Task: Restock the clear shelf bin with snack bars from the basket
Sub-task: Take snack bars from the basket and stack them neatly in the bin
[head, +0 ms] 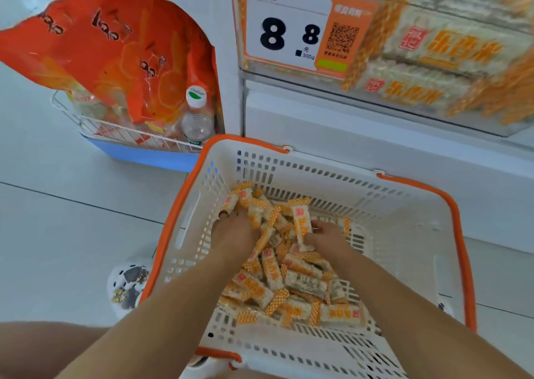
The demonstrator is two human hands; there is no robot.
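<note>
- One basket [410, 234], white lattice walls with an orange rim, sits on the floor [57, 234] right in front of the shelf unit.
- Inside it, a heap of snack bars [289, 280] in clear wrappers with orange checked ends: too many and too overlapped to count, well over twenty.
- Two bare hands are down in the heap, both arms reaching in from the near side.
- Left hand [235, 231] is buried at the far left of the pile, fingers curled around a bunch of bars; how many it holds I cannot tell.
- Right hand [328, 238] sits just beside it, its grip closed on one upright bar [302, 225] that stands tilted above the pile.
- Up at the top right, the one clear shelf bin [433, 69] already holds stacked bars of the same kind, blurred, no count possible.
- One price tag [291, 28] is fixed to the bin's front, reading 8 8, with one QR code.
- Off to the left, one wire basket [115, 130] on a blue base, carrying one large orange bag [115, 52] and one clear water bottle [196, 118] with a white cap.
- One patterned shoe [130, 289] shows on the floor, touching the basket's left side.
</note>
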